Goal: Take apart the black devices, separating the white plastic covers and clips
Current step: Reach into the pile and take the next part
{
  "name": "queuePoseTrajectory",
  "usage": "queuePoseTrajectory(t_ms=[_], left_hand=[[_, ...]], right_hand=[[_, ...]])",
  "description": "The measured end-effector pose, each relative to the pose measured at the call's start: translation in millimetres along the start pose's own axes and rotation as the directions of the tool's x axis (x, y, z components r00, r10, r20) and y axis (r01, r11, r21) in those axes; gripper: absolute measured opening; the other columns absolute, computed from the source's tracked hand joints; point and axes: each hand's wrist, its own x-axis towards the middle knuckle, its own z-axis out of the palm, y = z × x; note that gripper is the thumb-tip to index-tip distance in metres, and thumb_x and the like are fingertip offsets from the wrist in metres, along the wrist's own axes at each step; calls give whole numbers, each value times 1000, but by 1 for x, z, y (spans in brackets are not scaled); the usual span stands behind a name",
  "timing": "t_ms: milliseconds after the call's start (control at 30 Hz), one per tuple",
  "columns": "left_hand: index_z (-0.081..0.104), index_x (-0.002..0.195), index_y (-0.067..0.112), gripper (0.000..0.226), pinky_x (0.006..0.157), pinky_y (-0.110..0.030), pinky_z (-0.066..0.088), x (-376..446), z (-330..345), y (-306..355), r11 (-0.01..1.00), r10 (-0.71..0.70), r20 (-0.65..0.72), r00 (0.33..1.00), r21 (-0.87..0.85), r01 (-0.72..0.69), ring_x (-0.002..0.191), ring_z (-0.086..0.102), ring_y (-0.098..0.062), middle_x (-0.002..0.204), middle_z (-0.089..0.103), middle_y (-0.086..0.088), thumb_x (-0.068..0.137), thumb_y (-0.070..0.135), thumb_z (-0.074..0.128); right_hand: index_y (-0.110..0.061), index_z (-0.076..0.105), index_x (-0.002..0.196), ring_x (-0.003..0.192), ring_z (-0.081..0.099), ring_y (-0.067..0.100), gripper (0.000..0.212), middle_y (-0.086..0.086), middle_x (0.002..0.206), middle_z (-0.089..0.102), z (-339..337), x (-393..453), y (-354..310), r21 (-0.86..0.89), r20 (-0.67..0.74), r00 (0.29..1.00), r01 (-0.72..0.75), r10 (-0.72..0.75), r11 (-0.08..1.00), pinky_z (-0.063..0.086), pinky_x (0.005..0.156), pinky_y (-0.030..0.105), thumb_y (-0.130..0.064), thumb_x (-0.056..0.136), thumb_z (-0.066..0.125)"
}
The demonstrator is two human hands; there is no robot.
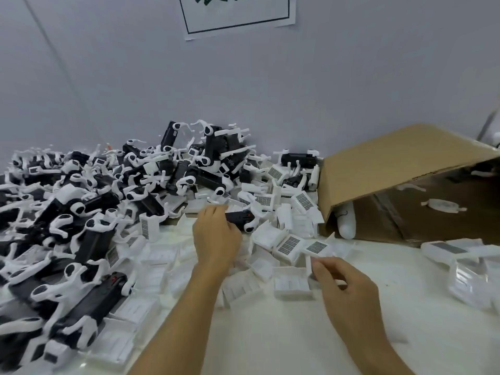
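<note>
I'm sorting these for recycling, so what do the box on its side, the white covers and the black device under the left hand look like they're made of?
The box: brown corrugated cardboard, matte, with creased flaps. The white covers: likely moulded plastic, smooth and slightly translucent, with ribbed insides. The black device that the left hand touches: probably hard matte plastic; too blurred to be sure.

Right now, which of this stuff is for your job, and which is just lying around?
For the job:
black device the left hand reaches
white cover the right hand pinches
pile of devices
loose covers

Just lying about:
cardboard box on its side
paper sign on the wall
clear plastic pieces
</note>
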Motion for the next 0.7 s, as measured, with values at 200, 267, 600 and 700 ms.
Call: queuePoseTrajectory(t_ms=[200,267,600,700], left_hand=[[41,150,32,63,107,-47,38,57,12,-4,768,85,414,906,552,-324,138,39,-30,149,47,-2,93,14,60],[49,146,36,60,97,-42,49,69,12,-5,767,93,444,891,539,-349,128,49,-30,141,53,-3,94,8,57],[62,133,6,43,87,-48,53,27,-9,-16,985,30,-252,967,-155,-70,113,59,-31,99,73,-11,102,36,56],[69,114,13,32,92,-40,52,14,-31,15,534,-348,34,937,-814,228,89,62,-18,95,70,4,101,40,58]], right_hand=[[-29,72,80,79,64,-7,19,-28,78,70,1,2,5,12,21,1000,-5,5,1000,44,63,5,-16,93,68],[-29,72,80,80,64,-6,19,-27,78,70,1,1,6,14,22,1000,-11,10,1000,44,64,6,-16,93,67],[-31,70,78,80,65,-2,20,-24,78,70,3,3,6,8,-1,1000,-14,14,1000,48,63,15,-18,94,67],[-31,70,80,82,65,0,21,-22,80,70,2,2,4,31,-30,999,-20,21,999,48,67,16,-15,93,68]])
